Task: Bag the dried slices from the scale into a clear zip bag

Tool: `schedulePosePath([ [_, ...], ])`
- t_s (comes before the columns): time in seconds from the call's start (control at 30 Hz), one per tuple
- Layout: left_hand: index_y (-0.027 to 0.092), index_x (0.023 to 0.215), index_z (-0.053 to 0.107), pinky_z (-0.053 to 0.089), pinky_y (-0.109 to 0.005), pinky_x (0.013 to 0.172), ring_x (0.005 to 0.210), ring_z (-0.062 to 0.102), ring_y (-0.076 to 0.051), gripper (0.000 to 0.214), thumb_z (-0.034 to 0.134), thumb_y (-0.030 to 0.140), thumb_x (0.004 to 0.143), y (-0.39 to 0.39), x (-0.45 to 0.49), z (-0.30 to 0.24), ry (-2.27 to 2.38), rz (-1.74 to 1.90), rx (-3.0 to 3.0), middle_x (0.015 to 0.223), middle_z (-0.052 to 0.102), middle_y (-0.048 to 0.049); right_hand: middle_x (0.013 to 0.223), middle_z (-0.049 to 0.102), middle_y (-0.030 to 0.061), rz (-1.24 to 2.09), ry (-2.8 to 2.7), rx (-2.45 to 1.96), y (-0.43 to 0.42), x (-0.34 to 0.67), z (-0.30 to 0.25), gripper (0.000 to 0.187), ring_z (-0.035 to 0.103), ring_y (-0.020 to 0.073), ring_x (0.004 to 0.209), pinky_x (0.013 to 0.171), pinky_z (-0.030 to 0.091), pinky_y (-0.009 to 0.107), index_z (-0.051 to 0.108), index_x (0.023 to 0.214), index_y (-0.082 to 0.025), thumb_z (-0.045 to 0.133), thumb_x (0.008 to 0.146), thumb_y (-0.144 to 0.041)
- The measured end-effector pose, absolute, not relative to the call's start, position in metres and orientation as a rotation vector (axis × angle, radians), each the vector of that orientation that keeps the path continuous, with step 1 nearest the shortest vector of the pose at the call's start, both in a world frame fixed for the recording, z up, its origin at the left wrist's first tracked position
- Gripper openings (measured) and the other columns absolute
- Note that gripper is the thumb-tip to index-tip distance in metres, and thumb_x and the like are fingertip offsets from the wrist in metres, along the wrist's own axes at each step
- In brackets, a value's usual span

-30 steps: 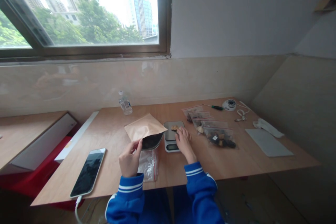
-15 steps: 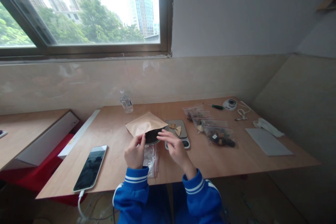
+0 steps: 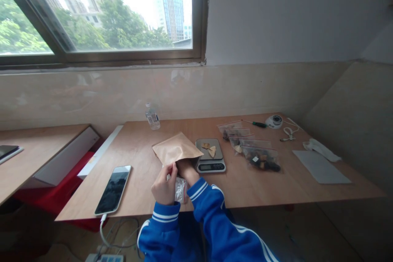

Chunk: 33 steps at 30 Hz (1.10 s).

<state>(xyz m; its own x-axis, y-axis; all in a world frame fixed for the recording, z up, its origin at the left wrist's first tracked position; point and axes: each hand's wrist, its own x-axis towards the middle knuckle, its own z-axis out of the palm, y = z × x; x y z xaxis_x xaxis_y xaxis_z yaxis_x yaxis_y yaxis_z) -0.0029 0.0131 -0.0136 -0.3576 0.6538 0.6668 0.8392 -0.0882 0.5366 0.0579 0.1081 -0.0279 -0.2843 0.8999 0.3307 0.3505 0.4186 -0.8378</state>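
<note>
A brown paper pouch [image 3: 176, 147] lies on the table with its mouth toward me. My left hand [image 3: 166, 184] pinches the edge of its opening between thumb and finger. My right hand [image 3: 186, 172] is inside the mouth of the pouch, so its fingers are hidden. Under my hands a clear zip bag [image 3: 180, 191] with a red strip shows in part. Just right of the pouch stands a small kitchen scale [image 3: 203, 159], with a few pale dried slices [image 3: 212, 151] on its plate.
Several zip bags of dark dried pieces [image 3: 260, 159] lie right of the scale. Behind them are a green screwdriver [image 3: 259, 124] and a white dome camera [image 3: 274, 121]. A white sheet [image 3: 321, 166] lies at right. A phone [image 3: 113, 190] on a cable and a plastic bottle [image 3: 152, 117] stand left.
My right hand has moved from beside the pouch's opening to inside it. My left hand keeps its pinch on the edge. The view has shifted slightly left.
</note>
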Motion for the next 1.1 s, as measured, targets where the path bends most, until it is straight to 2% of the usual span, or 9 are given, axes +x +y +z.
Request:
schedulePosePath([
  [0.17,0.022,0.079,0.069,0.041,-0.019,0.055,0.062,0.066,-0.012,0.026,0.055,0.043,0.084,0.016,-0.001,-0.013,-2.034,-1.472,-1.652,0.069,0.07,0.0008,0.093,0.069,0.006,0.759,-1.902,-1.08,0.093,0.074,-0.036,0.025,0.061,0.0185,0.095,0.09,0.046,0.028,0.064,0.104,-0.016,0.046,0.086,-0.014],
  [0.33,0.022,0.082,0.069,0.041,-0.019,0.056,0.063,0.066,-0.013,0.029,0.053,0.045,0.084,0.018,-0.001,-0.009,-2.049,-1.504,-1.666,0.07,0.071,0.0001,0.085,0.07,0.0085,0.711,-1.981,-1.124,0.065,0.093,-0.018,0.026,0.065,0.0215,0.08,0.072,0.051,0.03,0.068,0.092,-0.016,0.044,0.087,-0.011],
  [0.43,0.022,0.084,0.07,0.042,-0.019,0.056,0.065,0.066,-0.013,0.03,0.053,0.047,0.085,0.021,-0.004,-0.006,-2.054,-1.501,-1.649,0.07,0.071,-0.0007,0.094,0.069,0.0095,0.623,-1.921,-1.114,0.046,0.1,-0.008,0.026,0.063,0.0222,0.089,0.08,0.05,0.034,0.066,0.1,-0.018,0.043,0.089,-0.011],
  [0.53,0.023,0.085,0.07,0.042,-0.019,0.057,0.064,0.066,-0.013,0.03,0.052,0.047,0.085,0.025,-0.011,-0.002,-2.066,-1.507,-1.604,0.073,0.071,-0.0011,0.1,0.068,0.0059,0.59,-1.691,-1.013,0.031,0.113,-0.002,0.024,0.062,0.0187,0.094,0.086,0.048,0.033,0.063,0.105,-0.022,0.045,0.091,-0.016],
  [0.63,0.023,0.085,0.071,0.043,-0.02,0.058,0.065,0.066,-0.014,0.031,0.053,0.048,0.084,0.029,-0.018,0.002,-2.078,-1.516,-1.564,0.073,0.071,-0.0018,0.1,0.068,0.0046,0.563,-1.474,-1.008,0.025,0.133,-0.002,0.021,0.063,0.0172,0.092,0.084,0.049,0.031,0.063,0.104,-0.023,0.047,0.091,-0.021],
  [0.77,0.022,0.086,0.071,0.044,-0.022,0.06,0.065,0.066,-0.015,0.034,0.052,0.049,0.084,0.032,-0.022,0.003,-2.088,-1.529,-1.568,0.074,0.072,-0.0027,0.099,0.068,0.0076,0.487,-1.387,-1.139,0.045,0.158,-0.013,0.02,0.063,0.0195,0.093,0.085,0.049,0.033,0.063,0.101,-0.02,0.047,0.09,-0.025],
  [0.87,0.022,0.086,0.072,0.043,-0.022,0.06,0.066,0.066,-0.015,0.033,0.053,0.049,0.083,0.031,-0.023,0.003,-2.09,-1.531,-1.56,0.073,0.072,-0.0025,0.103,0.067,0.0113,0.482,-1.356,-1.255,0.071,0.17,-0.024,0.026,0.063,0.021,0.096,0.084,0.05,0.034,0.061,0.106,-0.017,0.044,0.09,-0.027],
  [0.97,0.022,0.086,0.072,0.043,-0.021,0.058,0.065,0.066,-0.015,0.032,0.054,0.049,0.083,0.03,-0.025,0.003,-2.078,-1.527,-1.543,0.073,0.072,-0.0023,0.108,0.064,0.0147,0.492,-1.405,-1.33,0.087,0.178,-0.032,0.033,0.064,0.0212,0.09,0.079,0.052,0.035,0.057,0.115,-0.013,0.044,0.088,-0.028],
  [1.1,0.021,0.085,0.072,0.041,-0.02,0.057,0.063,0.065,-0.014,0.033,0.054,0.049,0.083,0.029,-0.029,0.002,-2.064,-1.525,-1.541,0.07,0.071,-0.0019,0.109,0.062,0.0149,0.402,-1.4,-1.321,0.076,0.184,-0.036,0.031,0.06,0.0226,0.098,0.081,0.05,0.037,0.057,0.113,-0.014,0.04,0.09,-0.025],
])
